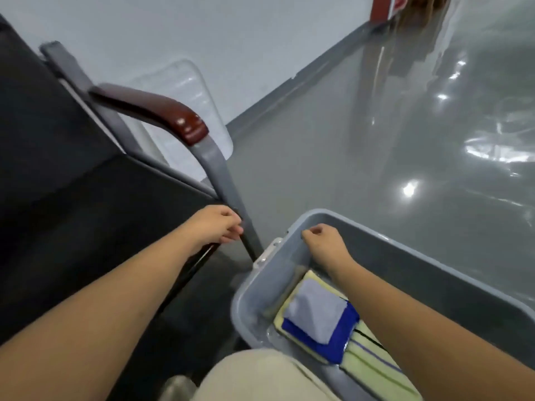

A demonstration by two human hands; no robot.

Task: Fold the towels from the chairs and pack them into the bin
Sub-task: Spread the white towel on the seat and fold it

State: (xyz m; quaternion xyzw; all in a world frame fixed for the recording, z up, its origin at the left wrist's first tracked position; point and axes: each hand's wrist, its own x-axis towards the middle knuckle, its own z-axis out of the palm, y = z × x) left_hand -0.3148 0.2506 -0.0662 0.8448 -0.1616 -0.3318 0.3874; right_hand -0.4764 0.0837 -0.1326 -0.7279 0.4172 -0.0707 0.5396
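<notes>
Gripping the near corner of the bin (260,302), the right hand (324,246) has its fingers curled over the rim, so packing looks to be the step in hand, or close to finished. The left hand (218,228) reaches across to the chair leg (225,180), fingers bent against it. Motion blur there leaves me unable to tell whether it truly grasps the leg or only rests beside it. Neither hand holds a towel. The towels that show are all inside the bin, folded and lying flat. A pale grey towel (317,311) sits on top of a blue towel (324,342), and both lie on a yellow towel (307,277). A green striped towel (373,369) lies just beside them, toward the person. The far half of the bin holds nothing I can make out. On the part of the black chair seat (86,212) that is in view, no towel shows, so this chair is probably dealt with. The next move likely calls for pulling or steadying the bin by its rim and checking for any towels left on other chairs. After that the clear lid (185,91), propped against the wall behind the chair, could go on.
</notes>
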